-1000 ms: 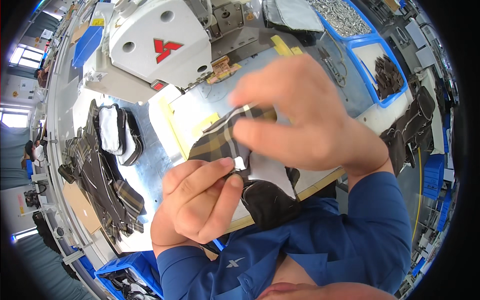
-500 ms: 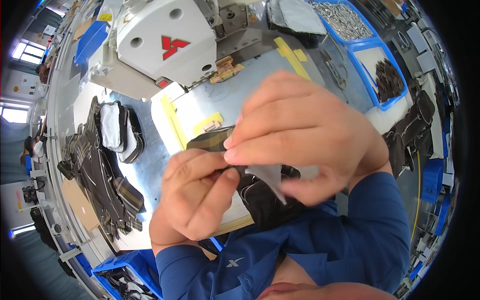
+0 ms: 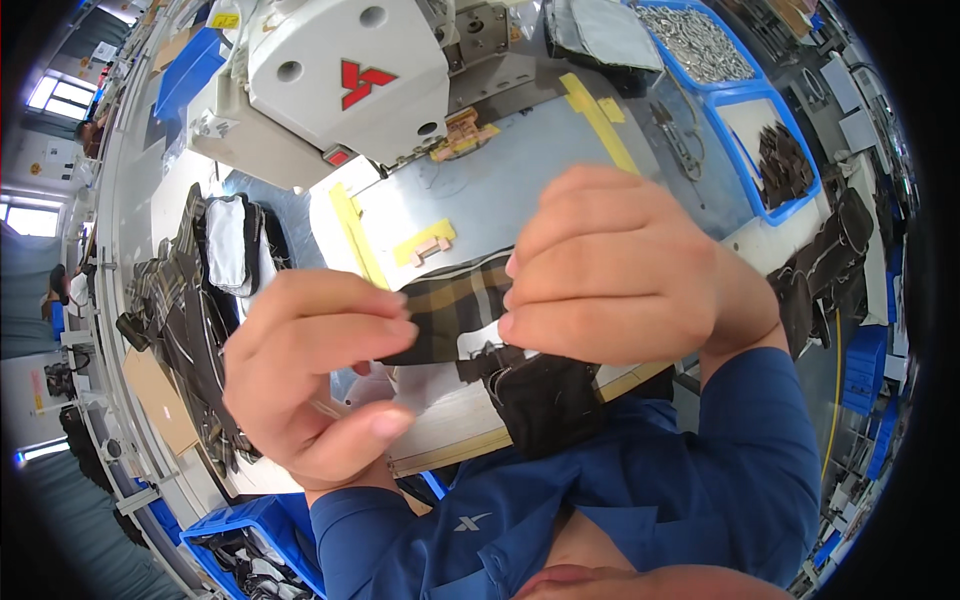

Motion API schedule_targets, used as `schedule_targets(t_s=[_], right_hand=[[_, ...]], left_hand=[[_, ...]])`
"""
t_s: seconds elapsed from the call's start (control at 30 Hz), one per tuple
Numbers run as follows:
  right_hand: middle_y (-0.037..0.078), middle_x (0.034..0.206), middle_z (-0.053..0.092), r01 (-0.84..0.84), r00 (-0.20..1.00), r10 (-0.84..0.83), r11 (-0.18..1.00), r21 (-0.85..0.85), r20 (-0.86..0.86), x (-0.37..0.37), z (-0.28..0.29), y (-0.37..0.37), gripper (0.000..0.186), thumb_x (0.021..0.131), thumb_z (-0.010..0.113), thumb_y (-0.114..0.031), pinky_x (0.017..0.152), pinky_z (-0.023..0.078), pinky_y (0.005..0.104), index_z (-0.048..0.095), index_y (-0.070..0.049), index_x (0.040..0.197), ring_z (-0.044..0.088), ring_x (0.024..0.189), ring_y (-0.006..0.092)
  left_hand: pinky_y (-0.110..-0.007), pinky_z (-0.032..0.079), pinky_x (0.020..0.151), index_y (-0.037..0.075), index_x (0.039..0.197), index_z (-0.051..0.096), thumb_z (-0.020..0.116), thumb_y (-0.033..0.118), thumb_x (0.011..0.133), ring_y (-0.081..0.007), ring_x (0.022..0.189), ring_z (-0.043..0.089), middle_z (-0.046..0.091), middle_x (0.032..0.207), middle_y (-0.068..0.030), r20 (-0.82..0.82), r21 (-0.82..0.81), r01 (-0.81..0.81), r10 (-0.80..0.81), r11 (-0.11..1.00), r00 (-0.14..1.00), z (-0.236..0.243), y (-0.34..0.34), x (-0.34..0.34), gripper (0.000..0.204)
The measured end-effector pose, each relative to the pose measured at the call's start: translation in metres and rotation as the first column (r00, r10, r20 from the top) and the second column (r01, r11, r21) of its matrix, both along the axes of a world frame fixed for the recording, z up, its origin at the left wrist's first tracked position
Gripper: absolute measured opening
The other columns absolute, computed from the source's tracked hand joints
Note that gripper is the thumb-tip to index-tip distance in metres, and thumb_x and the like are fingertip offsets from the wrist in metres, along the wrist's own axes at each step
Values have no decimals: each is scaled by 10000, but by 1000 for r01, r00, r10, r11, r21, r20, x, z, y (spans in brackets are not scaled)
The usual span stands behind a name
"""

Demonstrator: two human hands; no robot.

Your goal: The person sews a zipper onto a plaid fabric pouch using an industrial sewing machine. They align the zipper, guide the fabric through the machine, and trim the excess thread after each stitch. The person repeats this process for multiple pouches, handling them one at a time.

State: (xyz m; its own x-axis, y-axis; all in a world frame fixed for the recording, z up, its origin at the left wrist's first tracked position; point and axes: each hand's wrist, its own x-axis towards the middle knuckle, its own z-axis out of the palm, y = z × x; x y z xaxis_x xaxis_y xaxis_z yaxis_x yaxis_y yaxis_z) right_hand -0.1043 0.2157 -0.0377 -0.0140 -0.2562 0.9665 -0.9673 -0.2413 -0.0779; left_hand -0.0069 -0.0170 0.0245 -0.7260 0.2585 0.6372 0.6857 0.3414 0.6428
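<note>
A strip of olive-and-black plaid fabric (image 3: pixel 448 310) with a small white patch (image 3: pixel 478 340) lies across the work surface below the machine. Attached at its lower right is a black zippered piece (image 3: pixel 545 405) hanging over the table's front edge. My left hand (image 3: pixel 315 375) is open at the strip's left end, thumb apart from the fingers, fingertips close to the cloth. The curled fingers of my right hand (image 3: pixel 610 275) are closed on the right part of the strip, hiding that end.
A white sewing machine (image 3: pixel 300 110) stands behind, with yellow-taped guides (image 3: pixel 590 105). Blue trays of metal parts (image 3: pixel 700 45) and dark pieces (image 3: pixel 785 165) sit right. Plaid pieces (image 3: pixel 180 350) and white-lined stacks (image 3: pixel 228 245) lie left, above a blue bin (image 3: pixel 250 530).
My left hand has released the fabric and moved left, fingers spreading. My right hand has lowered onto the strip, which now lies more level, its plaid face more exposed.
</note>
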Motion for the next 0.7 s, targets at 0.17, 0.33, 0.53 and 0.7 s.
schedule_targets(t_s=[0.17, 0.33, 0.53, 0.7], right_hand=[[64, 846, 662, -9, 1000, 10, 999, 47, -14, 2, 20, 10, 167, 804, 721, -171, 685, 527, 372, 712, -22, 880, 677, 803, 247], [75, 845, 664, 22, 985, 1, 991, 130, -175, -6, 19, 13, 173, 794, 728, -170, 672, 533, 373, 716, -18, 878, 677, 785, 252], [76, 845, 667, -24, 997, 22, 999, -30, -68, 1, 6, -3, 161, 793, 736, -154, 664, 538, 370, 714, -14, 869, 681, 785, 253], [79, 846, 666, -33, 995, 31, 999, -17, -98, 1, 27, 7, 150, 800, 730, -146, 663, 542, 370, 710, -14, 867, 681, 778, 253]], left_hand=[[-299, 586, 639, -17, 919, 743, 853, 87, 722, -239, 735, 729, 704, 965, -227, 55, 19, 96, -97, 995, 994, -1, 6, 0, 248], [-302, 570, 643, 5, 837, 766, 843, 21, 645, -231, 756, 698, 701, 941, -176, -11, -40, -13, 13, 999, 1000, -1, 10, 1, 207], [-304, 521, 625, 55, 842, 831, 807, 48, 578, -207, 756, 685, 712, 910, -64, -190, -111, -240, 217, 964, 957, -2, 31, 9, 265], [-330, 486, 643, 64, 804, 810, 817, 96, 508, -235, 777, 647, 677, 924, -72, -360, -254, -282, 180, 925, 915, -7, 31, 9, 298]])
